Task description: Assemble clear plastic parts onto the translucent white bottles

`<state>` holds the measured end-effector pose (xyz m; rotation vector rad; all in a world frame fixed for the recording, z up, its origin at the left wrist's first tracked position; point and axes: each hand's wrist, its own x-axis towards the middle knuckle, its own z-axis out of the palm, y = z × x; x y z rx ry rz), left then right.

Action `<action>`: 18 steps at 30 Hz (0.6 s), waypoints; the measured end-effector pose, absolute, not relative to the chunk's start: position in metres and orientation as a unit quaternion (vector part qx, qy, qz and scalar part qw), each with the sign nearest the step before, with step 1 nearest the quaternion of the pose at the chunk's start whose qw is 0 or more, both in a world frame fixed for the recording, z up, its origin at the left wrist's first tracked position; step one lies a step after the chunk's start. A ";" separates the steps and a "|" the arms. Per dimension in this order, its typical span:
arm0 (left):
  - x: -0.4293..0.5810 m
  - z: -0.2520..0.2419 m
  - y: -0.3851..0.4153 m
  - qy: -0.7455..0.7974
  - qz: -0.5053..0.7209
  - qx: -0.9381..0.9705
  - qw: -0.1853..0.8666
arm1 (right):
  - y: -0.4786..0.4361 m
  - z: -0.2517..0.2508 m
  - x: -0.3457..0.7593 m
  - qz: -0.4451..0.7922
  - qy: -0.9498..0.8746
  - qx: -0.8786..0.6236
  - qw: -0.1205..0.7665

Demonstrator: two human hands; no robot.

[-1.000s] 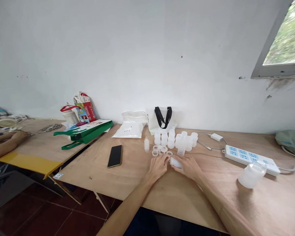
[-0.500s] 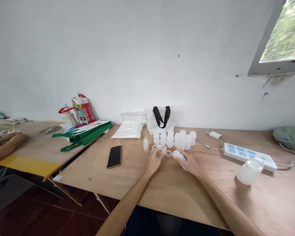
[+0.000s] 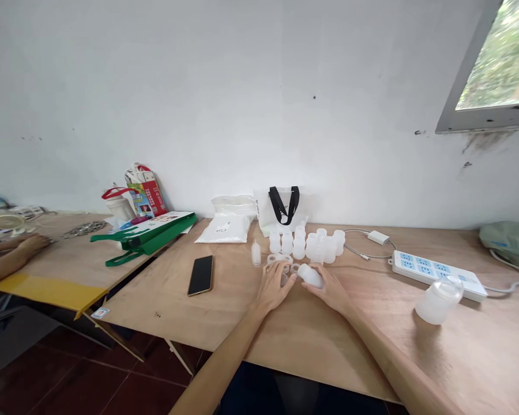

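My right hand [image 3: 330, 290] is closed round a small white plastic bottle [image 3: 310, 275], held on its side just above the wooden table [image 3: 225, 311]. My left hand [image 3: 275, 286] is right beside the bottle's mouth, fingers pinched on a small clear cap [image 3: 284, 279] that is partly hidden. Just beyond my hands lie a few loose clear caps [image 3: 278, 260]. Behind them stands a cluster of several upright white bottles [image 3: 311, 244], and a single small bottle [image 3: 256, 254] stands to their left.
A black phone [image 3: 201, 275] lies left of my hands. At the back are white bags [image 3: 229, 222] and a black-handled bag [image 3: 284, 208]. To the right sit a power strip [image 3: 436, 270], a charger [image 3: 375, 237] and a large jar [image 3: 438, 301]. Another person's arm [image 3: 8, 256] rests on the left table.
My left hand came back from the loose caps toward the bottle, and my right hand turned the bottle's mouth toward it, bringing the two hands together.
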<state>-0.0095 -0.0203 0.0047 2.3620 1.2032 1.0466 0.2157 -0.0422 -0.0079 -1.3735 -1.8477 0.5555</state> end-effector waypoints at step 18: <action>-0.007 0.004 -0.020 0.400 0.348 0.840 0.114 | -0.051 0.000 0.202 0.048 -0.818 -0.507 0.269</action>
